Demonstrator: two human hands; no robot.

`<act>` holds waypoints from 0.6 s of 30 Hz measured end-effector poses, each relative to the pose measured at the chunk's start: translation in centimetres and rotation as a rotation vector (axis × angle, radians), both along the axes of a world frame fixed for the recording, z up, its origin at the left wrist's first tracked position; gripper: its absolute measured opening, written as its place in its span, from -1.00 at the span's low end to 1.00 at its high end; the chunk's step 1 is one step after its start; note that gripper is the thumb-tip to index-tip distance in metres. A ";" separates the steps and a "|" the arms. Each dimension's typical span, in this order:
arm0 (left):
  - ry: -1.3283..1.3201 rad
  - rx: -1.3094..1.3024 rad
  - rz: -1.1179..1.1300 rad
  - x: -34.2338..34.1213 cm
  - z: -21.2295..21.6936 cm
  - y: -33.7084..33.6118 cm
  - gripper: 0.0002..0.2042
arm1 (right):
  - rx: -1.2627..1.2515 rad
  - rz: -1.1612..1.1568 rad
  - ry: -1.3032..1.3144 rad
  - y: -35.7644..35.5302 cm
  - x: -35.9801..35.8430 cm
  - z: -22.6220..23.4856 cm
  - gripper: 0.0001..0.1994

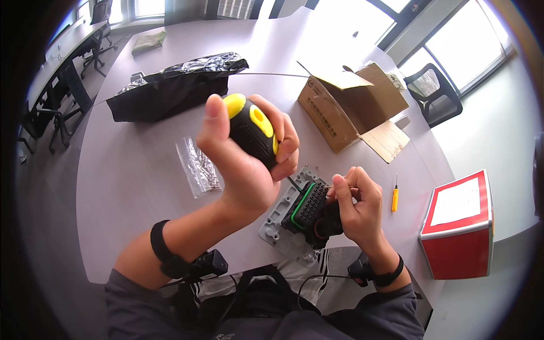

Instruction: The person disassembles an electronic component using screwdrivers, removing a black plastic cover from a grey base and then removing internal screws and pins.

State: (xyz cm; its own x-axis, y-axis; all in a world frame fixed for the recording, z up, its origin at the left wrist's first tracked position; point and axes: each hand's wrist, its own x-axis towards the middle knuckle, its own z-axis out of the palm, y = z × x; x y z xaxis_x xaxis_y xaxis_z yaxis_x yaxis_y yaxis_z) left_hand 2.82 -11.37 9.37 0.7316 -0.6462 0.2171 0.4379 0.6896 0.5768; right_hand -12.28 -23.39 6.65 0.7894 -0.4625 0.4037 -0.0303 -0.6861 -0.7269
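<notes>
My left hand (243,175) is wrapped round the thick black-and-yellow handle of a screwdriver (249,131). Its shaft runs down behind the hand to the grey metal housing (275,224), beside a black multi-pin connector (311,205) with a green seal; the tip cannot be made out. My right hand (362,211) is closed at the connector's right side, thumb and forefinger pinching a thin brownish rod (338,187) that points at the connector's face. Below those fingers, a black part (327,223) sits against the connector, partly hidden by the hand.
A clear bag of screws (203,169) lies to the left on the table (130,187). Behind it stands a black plastic bag (170,93). An open cardboard box (334,116) is at the far right. Nearer right are a small yellow screwdriver (395,198) and a red box (460,249).
</notes>
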 end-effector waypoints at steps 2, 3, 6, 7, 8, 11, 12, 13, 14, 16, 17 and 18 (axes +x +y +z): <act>-0.002 -0.007 0.006 -0.2 -0.1 0.1 -0.30 | 0.059 -0.026 -0.075 0.3 0.3 -0.1 -0.70; -0.004 -0.014 -0.002 -0.2 -0.1 0.2 -0.30 | 0.061 -0.029 -0.077 0.4 0.2 -0.1 -0.70; -0.015 0.004 0.008 -0.4 0.1 0.0 -0.30 | 0.026 -0.066 -0.042 0.5 0.0 0.3 -0.70; -0.017 0.005 0.006 -0.3 0.0 0.0 -0.30 | 0.009 -0.061 -0.009 0.5 0.1 0.5 -0.70; -0.027 0.004 0.003 -0.2 -0.2 0.1 -0.30 | -0.009 -0.056 0.025 0.5 0.1 0.6 -0.70; -0.029 -0.007 0.000 -0.2 -0.4 0.0 -0.30 | -0.018 -0.037 0.011 0.7 0.3 0.8 -0.71; -0.022 -0.017 0.005 -0.2 -0.4 0.0 -0.30 | -0.019 -0.040 0.011 0.6 0.2 0.8 -0.71; -0.023 -0.017 0.005 -0.2 -0.3 0.0 -0.30 | -0.069 -0.042 0.047 0.4 0.1 0.8 -0.72; -0.026 -0.014 0.005 -0.2 -0.2 0.1 -0.30 | -0.119 -0.043 0.082 0.3 0.1 0.9 -0.73; -0.028 -0.010 0.006 -0.3 0.0 0.1 -0.30 | -0.197 -0.025 0.083 0.6 0.4 1.5 -0.73; -0.014 -0.011 0.000 -0.3 0.0 0.0 -0.30 | -0.275 -0.007 0.085 0.8 0.5 1.9 -0.74; 0.000 -0.012 -0.005 -0.4 0.1 0.0 -0.30 | -0.275 -0.007 0.084 0.8 0.6 2.2 -0.74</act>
